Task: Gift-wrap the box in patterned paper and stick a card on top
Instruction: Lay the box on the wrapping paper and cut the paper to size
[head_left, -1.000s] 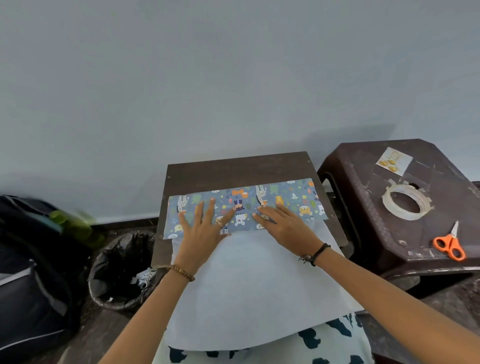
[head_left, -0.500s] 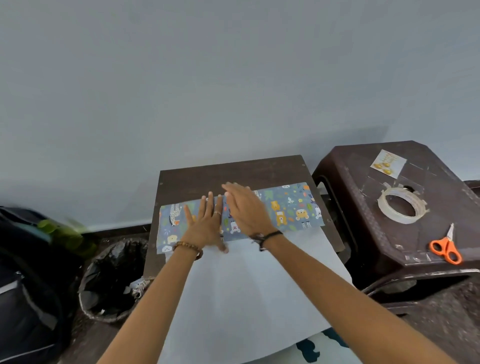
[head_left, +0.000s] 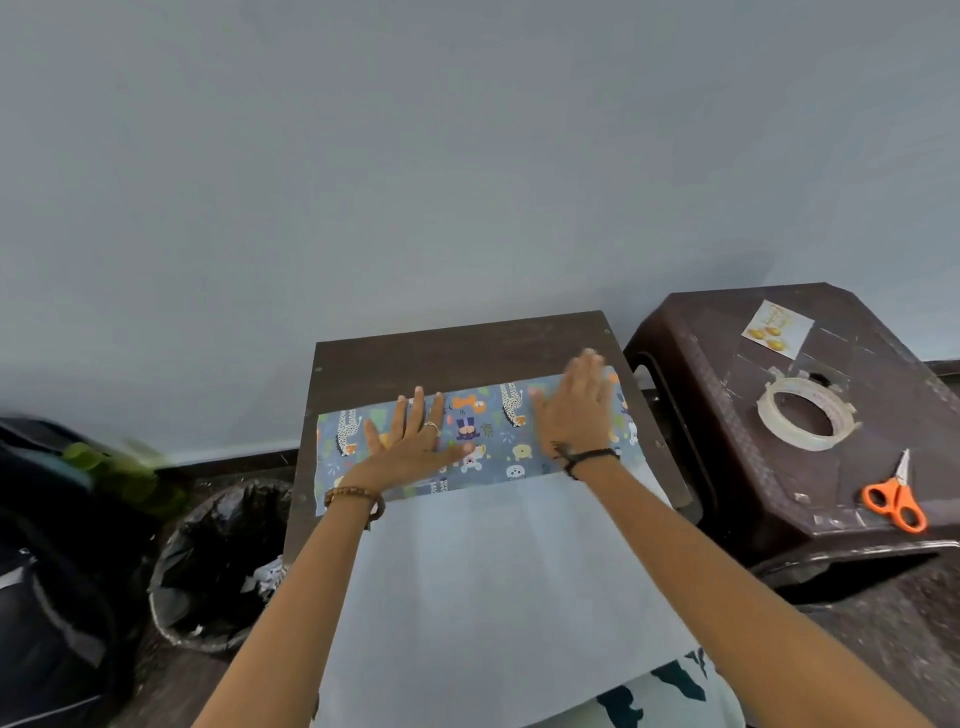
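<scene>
Two flat hands press on the patterned paper (head_left: 483, 441) on the small dark table (head_left: 457, 353) — the left hand (head_left: 415, 447) on the left part, the right hand (head_left: 576, 415) farther right, fingers spread, holding nothing. On the stool (head_left: 727, 415) at right lie the card (head_left: 776, 328), tape roll (head_left: 805, 413) and scissors (head_left: 893, 496).

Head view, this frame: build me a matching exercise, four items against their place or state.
Items:
1. scissors
2. tape roll
3. card
4. left hand

Places or states:
A. far end of the brown stool
B. flat on the patterned paper
C. near edge of the stool, orange handles
D. middle of the stool top

Pairs: 1-C, 2-D, 3-A, 4-B
</scene>
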